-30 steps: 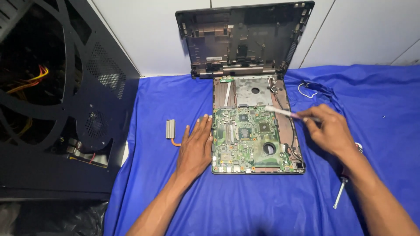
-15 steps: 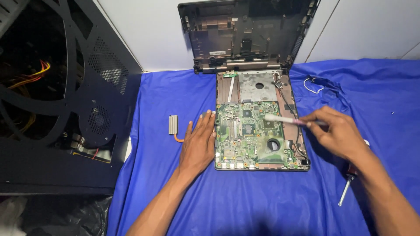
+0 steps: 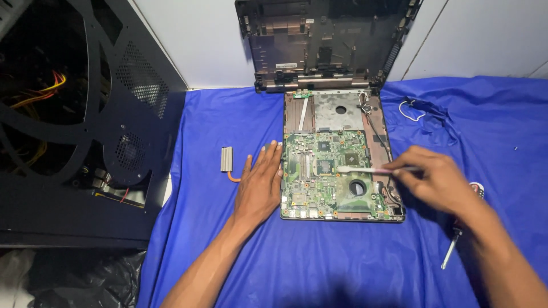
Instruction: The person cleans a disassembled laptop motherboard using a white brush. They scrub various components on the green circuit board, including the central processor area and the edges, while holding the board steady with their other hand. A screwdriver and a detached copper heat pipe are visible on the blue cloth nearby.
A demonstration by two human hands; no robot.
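Cloth (image 3: pixel 319 262), blue and wrinkled, covers the table below a white wall (image 3: pixel 194 34).

flat rectangular circuit board (image 3: pixel 319 177): green, dotted with silver and black parts | thin stick-shaped brush (image 3: pixel 365 170): white, pink near the grip | wrinkled cloth table cover (image 3: pixel 319 262): bright blue | ribbed metal heat sink (image 3: pixel 226 159): silver, copper-orange pipe | perforated metal computer case (image 3: pixel 68 114): black, yellow and red wires inside | upright plastic laptop shell (image 3: pixel 325 43): dark grey-brown

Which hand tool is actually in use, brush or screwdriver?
The white brush, held in the right hand over the green motherboard. The screwdriver lies untouched on the blue cloth.
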